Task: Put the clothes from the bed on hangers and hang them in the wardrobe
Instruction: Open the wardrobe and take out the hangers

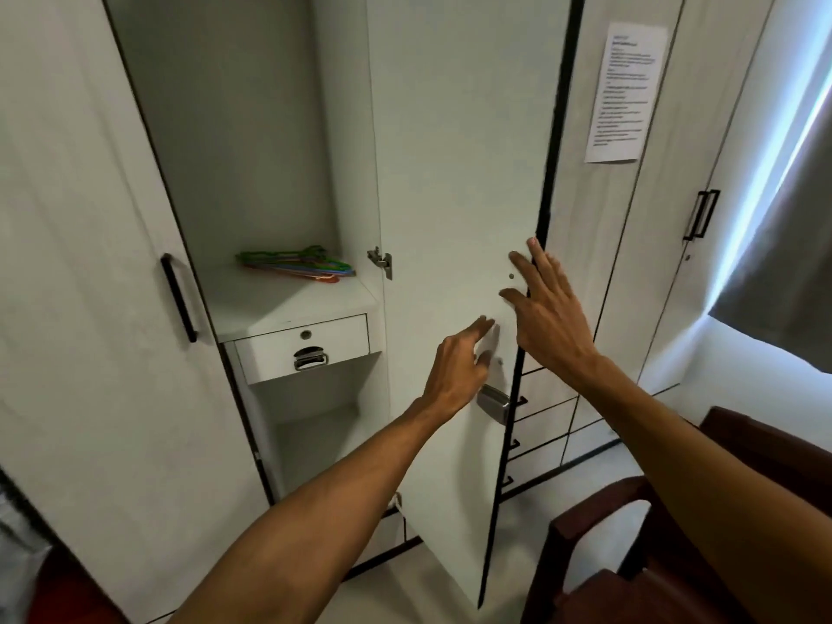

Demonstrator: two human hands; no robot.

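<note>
The left hand (459, 371) and right hand (547, 308) rest open and empty on the wardrobe door (450, 150), likely clearing access to the hangers (295, 264) at ten o'clock.

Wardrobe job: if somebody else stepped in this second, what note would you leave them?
Hands: the left hand is open and holds nothing, its fingers reaching to the inner face of the wardrobe door. The right hand is open, fingers spread, at that door's free edge.
Things: the hangers lie in a coloured pile on the shelf inside the wardrobe, above a small drawer.
Done: the door stands open. No clothes hang in the part that shows.
Left: bed and clothes are out of view. Fetch them, put each on a hanger, hang them inside.
</note>
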